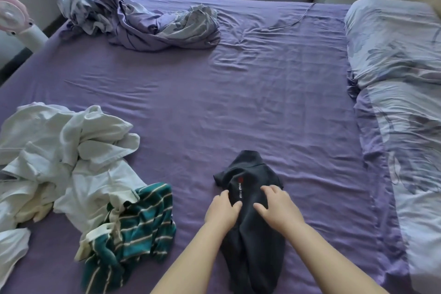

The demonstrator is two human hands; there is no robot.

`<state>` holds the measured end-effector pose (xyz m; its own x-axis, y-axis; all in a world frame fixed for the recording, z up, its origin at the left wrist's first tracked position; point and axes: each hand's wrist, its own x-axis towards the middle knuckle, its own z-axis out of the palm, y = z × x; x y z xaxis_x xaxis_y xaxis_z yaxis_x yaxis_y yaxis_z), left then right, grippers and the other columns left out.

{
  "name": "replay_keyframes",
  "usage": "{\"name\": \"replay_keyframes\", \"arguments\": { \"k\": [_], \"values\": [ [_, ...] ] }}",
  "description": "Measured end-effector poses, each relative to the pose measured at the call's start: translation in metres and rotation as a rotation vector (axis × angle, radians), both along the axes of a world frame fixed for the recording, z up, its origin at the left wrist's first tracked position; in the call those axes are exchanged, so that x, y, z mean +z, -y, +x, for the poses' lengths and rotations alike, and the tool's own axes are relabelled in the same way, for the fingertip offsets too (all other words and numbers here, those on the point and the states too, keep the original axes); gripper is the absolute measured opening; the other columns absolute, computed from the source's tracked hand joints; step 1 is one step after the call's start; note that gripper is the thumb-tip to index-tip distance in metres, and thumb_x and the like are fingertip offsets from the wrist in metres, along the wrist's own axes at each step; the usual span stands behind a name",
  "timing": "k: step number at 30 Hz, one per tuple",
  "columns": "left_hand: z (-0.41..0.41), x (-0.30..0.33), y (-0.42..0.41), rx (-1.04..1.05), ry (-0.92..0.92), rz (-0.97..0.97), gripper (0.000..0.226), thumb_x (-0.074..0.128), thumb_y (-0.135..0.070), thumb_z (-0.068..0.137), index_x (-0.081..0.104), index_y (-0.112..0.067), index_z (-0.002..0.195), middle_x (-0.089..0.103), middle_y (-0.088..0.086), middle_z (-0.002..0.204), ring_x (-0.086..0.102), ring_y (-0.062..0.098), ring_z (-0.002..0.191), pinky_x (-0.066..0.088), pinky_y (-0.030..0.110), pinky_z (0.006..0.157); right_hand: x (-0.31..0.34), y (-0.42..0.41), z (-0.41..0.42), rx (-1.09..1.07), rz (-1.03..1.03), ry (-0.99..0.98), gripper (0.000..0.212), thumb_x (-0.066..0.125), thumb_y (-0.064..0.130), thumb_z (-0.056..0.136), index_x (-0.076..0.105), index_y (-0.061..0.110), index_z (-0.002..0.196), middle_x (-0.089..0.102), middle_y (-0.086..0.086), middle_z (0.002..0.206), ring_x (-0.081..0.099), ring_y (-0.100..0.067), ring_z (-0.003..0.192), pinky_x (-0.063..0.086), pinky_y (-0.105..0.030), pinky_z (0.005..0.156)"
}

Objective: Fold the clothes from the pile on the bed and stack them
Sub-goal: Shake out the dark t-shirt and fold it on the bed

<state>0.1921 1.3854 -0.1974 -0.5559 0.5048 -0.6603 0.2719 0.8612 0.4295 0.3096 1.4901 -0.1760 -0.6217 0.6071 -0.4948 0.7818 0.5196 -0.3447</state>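
Clearly soft and limp, the dark navy cotton garment with a small red-and-white logo [250,217] lies on the purple-sheeted bed [238,114] at the near edge, bunched into a narrow lengthwise strip with its collar end pointing away from the person. Both hands are on it just below the logo: the left hand [223,210] rests with fingers bent lightly onto the cloth, the right hand [278,207] lies spread with fingers fairly straight, pressing down. Neither grip seems to pinch or enclose fabric; both look open and flattening.

To the left, well apart from the dark garment, sits the unfolded pile of crumpled white shirts [64,157], with a teal garment with cream stripes [133,229] at its near side. No folded stack shows yet.

Such a garment should be light, without stiffness, and will sag and crease wherever unsupported. It will probably cling a little to the sheet rather than slide. Taking it by the shoulder seams or the hem corners, pinched at both sides, would likely keep it flat enough to spread and fold.
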Motion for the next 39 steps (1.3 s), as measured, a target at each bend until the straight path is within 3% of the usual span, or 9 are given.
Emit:
{"name": "replay_keyframes", "arguments": {
  "k": [6, 9, 12, 17, 22, 26, 30, 34, 39],
  "values": [
    [-0.026, -0.032, -0.031, 0.572, 0.296, 0.212, 0.076, 0.069, -0.026, 0.084, 0.027, -0.007, 0.145, 0.043, 0.013, 0.142, 0.045, 0.028, 0.128, 0.04, 0.036, 0.103, -0.024, -0.013, -0.035, 0.088, 0.031, -0.01, 0.06, 0.049, 0.041, 0.092, 0.026, 0.021, 0.144, 0.024, 0.003, 0.151, 0.021, -0.02, 0.138, 0.032, -0.035, 0.106],
    [-0.026, -0.036, -0.041, 0.824, 0.51, 0.3, 0.054, 0.074, -0.012, 0.079, 0.046, -0.002, 0.125, 0.063, 0.014, 0.11, 0.063, 0.023, 0.088, 0.052, 0.029, 0.068, -0.03, -0.012, -0.038, 0.107, -0.011, -0.024, 0.063, 0.051, 0.04, 0.092, 0.023, 0.023, 0.145, 0.021, 0.004, 0.153, 0.021, -0.02, 0.139, 0.031, -0.035, 0.108],
    [-0.025, -0.033, -0.042, 0.733, 0.498, 0.325, 0.032, 0.073, -0.005, 0.079, 0.062, 0.002, 0.108, 0.068, 0.012, 0.09, 0.061, 0.018, 0.07, 0.048, 0.022, 0.057, -0.028, -0.017, -0.034, 0.1, -0.044, -0.088, 0.066, 0.054, 0.037, 0.091, 0.02, 0.025, 0.147, 0.023, 0.005, 0.152, 0.029, -0.021, 0.135, 0.035, -0.035, 0.106],
    [-0.022, -0.003, -0.037, 0.381, 0.364, 0.351, 0.032, 0.077, -0.022, 0.075, 0.066, -0.013, 0.104, 0.067, 0.009, 0.108, 0.057, 0.022, 0.103, 0.049, 0.036, 0.094, -0.003, -0.031, -0.023, 0.104, -0.075, -0.219, 0.073, 0.06, 0.029, 0.088, 0.017, 0.034, 0.148, 0.019, 0.001, 0.154, 0.025, -0.021, 0.138, 0.029, -0.033, 0.111],
    [-0.003, 0.049, -0.03, 0.195, 0.532, 0.521, 0.025, 0.068, -0.008, 0.084, 0.058, -0.008, 0.107, 0.062, 0.003, 0.095, 0.06, 0.013, 0.087, 0.05, 0.025, 0.08, 0.042, -0.036, -0.001, 0.239, -0.049, -0.292, 0.081, 0.057, 0.018, 0.081, 0.013, 0.042, 0.146, 0.011, 0.01, 0.156, 0.002, -0.011, 0.144, 0.02, -0.04, 0.115],
    [0.017, 0.096, -0.021, 0.045, 0.591, 0.545, 0.033, 0.063, 0.003, 0.084, 0.06, -0.015, 0.112, 0.065, 0.001, 0.098, 0.062, 0.007, 0.089, 0.05, 0.021, 0.081, 0.089, -0.038, 0.024, 0.187, -0.186, -0.368, 0.087, 0.058, 0.01, 0.072, 0.021, 0.04, 0.144, 0.037, 0.011, 0.145, 0.03, -0.012, 0.136, 0.032, -0.035, 0.109],
    [0.028, 0.144, -0.008, -0.012, 0.612, 0.56, 0.046, 0.057, 0.01, 0.082, 0.064, -0.024, 0.112, 0.069, -0.002, 0.097, 0.065, 0.005, 0.086, 0.05, 0.018, 0.076, 0.13, -0.035, 0.051, 0.159, -0.258, -0.37, 0.089, 0.068, 0.011, 0.074, 0.023, 0.046, 0.142, 0.041, 0.014, 0.128, 0.04, -0.003, 0.12, 0.037, -0.013, 0.095],
    [0.04, 0.194, 0.005, 0.02, 0.509, 0.578, 0.037, 0.059, 0.005, 0.074, 0.061, -0.018, 0.103, 0.066, 0.002, 0.096, 0.059, 0.01, 0.078, 0.043, 0.018, 0.064, 0.171, -0.016, 0.068, 0.198, -0.192, -0.391, 0.067, 0.076, 0.024, 0.074, 0.046, 0.039, 0.132, 0.044, 0.006, 0.115, 0.045, -0.007, 0.11, 0.033, -0.013, 0.09],
    [0.061, 0.251, 0.024, 0.01, 0.429, 0.64, 0.029, 0.055, 0.0, 0.069, 0.051, -0.018, 0.091, 0.068, 0.001, 0.089, 0.054, 0.012, 0.076, 0.04, 0.022, 0.067, 0.22, 0.006, 0.08, 0.161, -0.06, -0.503, 0.025, 0.077, 0.024, 0.073, 0.07, 0.017, 0.096, 0.036, -0.004, 0.141, 0.02, -0.017, 0.138, 0.022, -0.027, 0.11]
  ]
}}
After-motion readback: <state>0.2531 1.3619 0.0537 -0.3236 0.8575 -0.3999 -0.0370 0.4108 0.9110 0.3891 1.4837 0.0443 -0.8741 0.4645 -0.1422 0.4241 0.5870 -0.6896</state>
